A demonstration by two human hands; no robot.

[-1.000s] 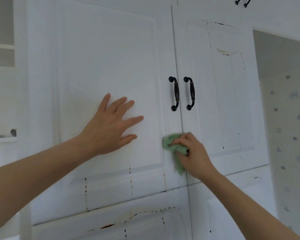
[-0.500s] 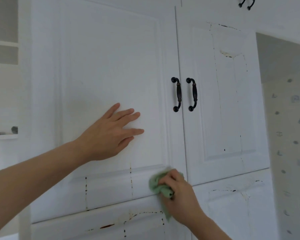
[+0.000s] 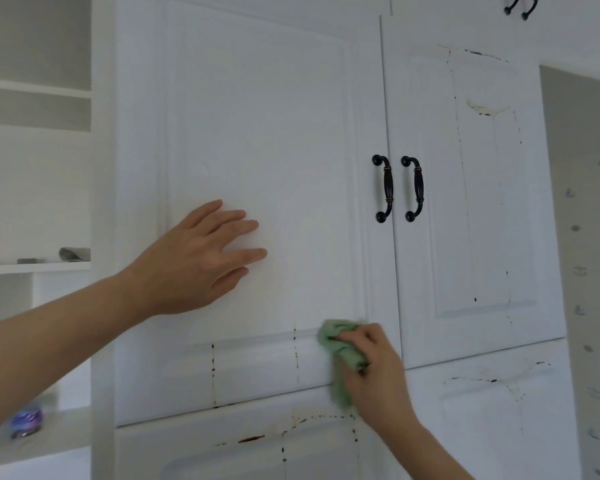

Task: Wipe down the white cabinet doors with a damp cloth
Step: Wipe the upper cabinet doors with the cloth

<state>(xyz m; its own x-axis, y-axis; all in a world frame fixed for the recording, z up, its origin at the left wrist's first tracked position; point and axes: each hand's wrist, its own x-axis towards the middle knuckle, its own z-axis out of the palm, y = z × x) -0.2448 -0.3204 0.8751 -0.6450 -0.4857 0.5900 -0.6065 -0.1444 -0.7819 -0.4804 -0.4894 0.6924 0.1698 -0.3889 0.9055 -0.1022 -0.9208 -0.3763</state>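
Forearms come first, yours, reaching up from the bottom corners, both cut off by the frame edge. Your right hand (image 3: 374,370) has its fingers curled round a bunched green cloth (image 3: 340,355) and presses it against the lower right corner of the left cabinet door (image 3: 257,116), where the raised panel meets the bottom rail; much of the cloth is hidden behind your knuckles, the hand is slightly blurred, and a tail of cloth hangs down past the door's bottom edge. Your left hand (image 3: 191,261) lies flat on that same door's panel, fingers straight and a little spread, holding nothing; the thumb is out of sight beneath the palm. Along the bottom rail, dark chipped lines (image 3: 212,372) run vertically through the white finish. Below it a lower door (image 3: 222,455) shows more cracks and a brown chip, and it is cut off at the bottom of the view. Beside the left door, the right cabinet door (image 3: 471,202) carries its own thin cracks and a peeled patch near the top. Two black handles (image 3: 383,188) stand upright, one either side of the seam between the doors. Another pair is only partly visible at the top edge. To your left, open white shelves (image 3: 35,268) hold a grey object too dim to name, and a blurred purple-labelled container (image 3: 26,422) sits lower down. Far right, a wall with faint, blurry patterning (image 3: 593,271) recedes.
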